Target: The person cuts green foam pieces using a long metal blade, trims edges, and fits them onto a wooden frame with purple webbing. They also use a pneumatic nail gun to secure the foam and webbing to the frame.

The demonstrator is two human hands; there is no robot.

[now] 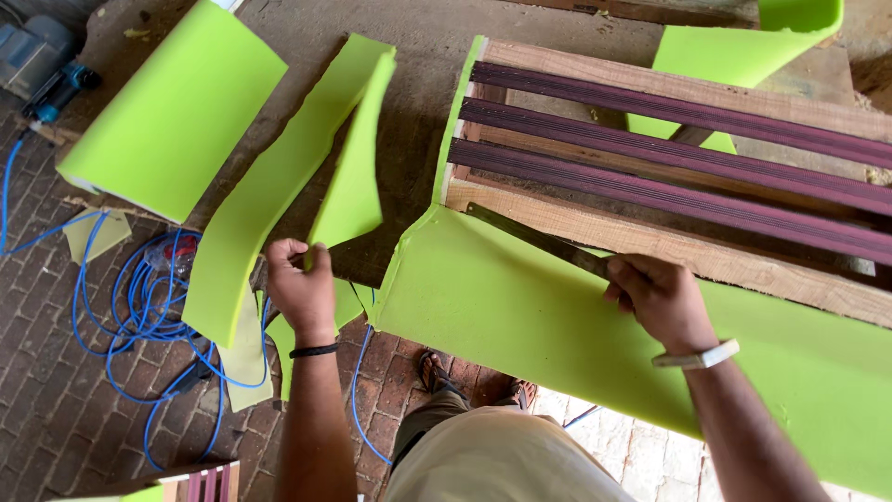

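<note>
My left hand (pixel 299 284) pinches the lower end of a narrow cut-off strip of lime-green foam (pixel 356 158) that rises away from me. My right hand (pixel 658 297) grips the handle end of a long dark blade (pixel 534 238), which lies along the edge of a wooden frame (pixel 650 244) where a large green foam sheet (pixel 557 325) folds down over it. Dark purple ribbed straps (pixel 669 153) run across the frame.
More green foam pieces lie on the worktable: a wide sheet (pixel 177 112) at left, a long curved strip (pixel 265 200), another at top right (pixel 743 46). A blue coiled hose (pixel 139 307) lies on the brick floor, near a blue-grey machine (pixel 42 65).
</note>
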